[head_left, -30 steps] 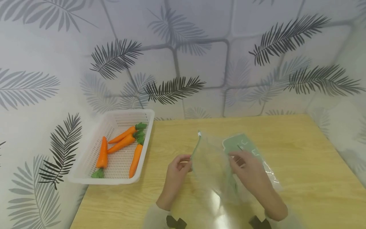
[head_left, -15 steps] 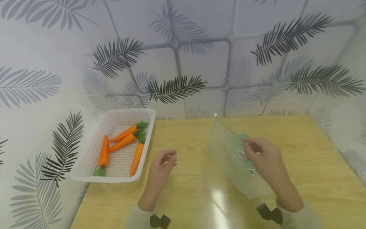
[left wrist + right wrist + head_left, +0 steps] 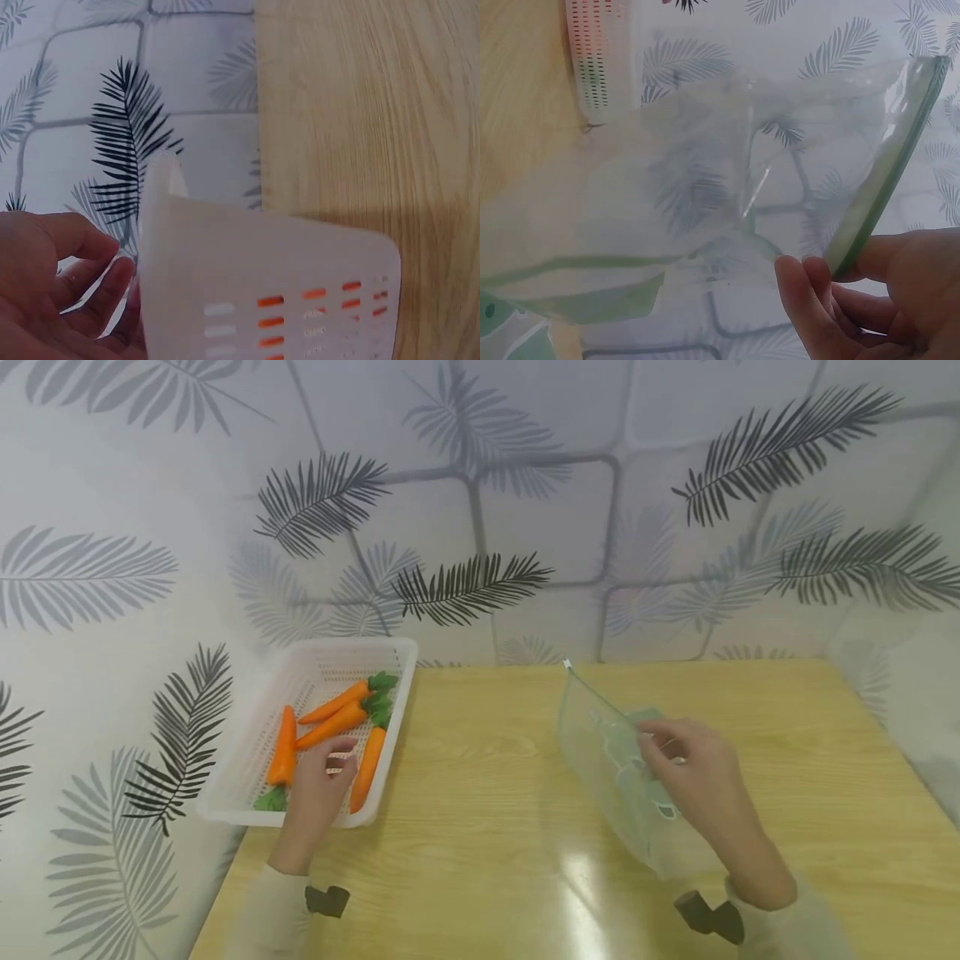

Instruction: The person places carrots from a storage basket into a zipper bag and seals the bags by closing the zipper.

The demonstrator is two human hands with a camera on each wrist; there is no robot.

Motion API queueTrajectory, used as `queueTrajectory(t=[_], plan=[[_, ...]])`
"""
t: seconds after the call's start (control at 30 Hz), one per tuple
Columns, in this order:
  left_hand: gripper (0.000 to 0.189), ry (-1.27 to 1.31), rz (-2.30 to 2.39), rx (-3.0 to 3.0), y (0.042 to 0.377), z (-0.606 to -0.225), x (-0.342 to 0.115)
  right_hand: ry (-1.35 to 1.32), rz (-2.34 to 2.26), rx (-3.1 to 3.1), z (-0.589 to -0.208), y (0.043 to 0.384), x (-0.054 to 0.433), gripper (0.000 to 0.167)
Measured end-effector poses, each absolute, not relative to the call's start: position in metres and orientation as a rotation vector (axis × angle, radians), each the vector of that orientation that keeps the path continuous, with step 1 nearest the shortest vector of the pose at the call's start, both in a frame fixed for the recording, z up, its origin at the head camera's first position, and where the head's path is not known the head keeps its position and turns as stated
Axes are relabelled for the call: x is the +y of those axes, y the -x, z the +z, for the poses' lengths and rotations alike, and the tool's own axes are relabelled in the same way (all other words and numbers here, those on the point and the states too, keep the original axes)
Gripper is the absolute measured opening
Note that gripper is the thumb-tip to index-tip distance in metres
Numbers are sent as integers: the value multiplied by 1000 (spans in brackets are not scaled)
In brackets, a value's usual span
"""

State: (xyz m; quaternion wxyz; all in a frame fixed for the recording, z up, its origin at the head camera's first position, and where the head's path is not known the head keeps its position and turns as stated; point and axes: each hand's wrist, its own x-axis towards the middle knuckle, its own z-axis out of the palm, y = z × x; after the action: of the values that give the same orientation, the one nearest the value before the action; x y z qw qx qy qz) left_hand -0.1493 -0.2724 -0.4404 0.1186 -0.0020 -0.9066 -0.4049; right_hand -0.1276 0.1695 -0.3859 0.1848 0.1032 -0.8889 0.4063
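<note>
Over the white plastic basket (image 3: 408, 702), my left hand (image 3: 318, 789) hovers with fingers loosely bent and nothing between them. Several orange carrots (image 3: 369, 770) with green tops lie in the basket, partly behind this hand. In the left wrist view the hand's thumb and fingers curve just beyond the basket wall (image 3: 225, 240). My right hand (image 3: 697, 781) pinches the edge of a clear zip bag (image 3: 592, 752) by its green zip strip. The bag hangs tilted, its white slider at the far upper corner. Green patches with white outlines show through or behind the plastic.
A wooden table (image 3: 480, 860) spans the front, with glare near its front middle. Behind and to the left rises a wall covering (image 3: 525, 527) with leaf patterns. The basket stands at the table's left side, close to the wall.
My left hand has let go of the bag and moved left to above the basket. The right hand has moved slightly right with the bag, which now hangs from that hand alone.
</note>
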Motion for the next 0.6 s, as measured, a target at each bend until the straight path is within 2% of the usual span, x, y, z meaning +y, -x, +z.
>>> queueTrajectory(t=[0.17,0.33,0.5,0.6], plan=[[29,-8,-1074,-2805,159,-437,-290,-315,1138,-2508,-389,129,168,16],[32,67,-956,-2950,171,-414,-296,-344,1103,-2502,-392,131,167,15],[37,233,-895,-3116,197,-398,-298,-346,1102,-2518,-393,130,167,16],[39,219,-870,-3199,215,-398,-303,-342,1100,-2537,-393,129,168,16]])
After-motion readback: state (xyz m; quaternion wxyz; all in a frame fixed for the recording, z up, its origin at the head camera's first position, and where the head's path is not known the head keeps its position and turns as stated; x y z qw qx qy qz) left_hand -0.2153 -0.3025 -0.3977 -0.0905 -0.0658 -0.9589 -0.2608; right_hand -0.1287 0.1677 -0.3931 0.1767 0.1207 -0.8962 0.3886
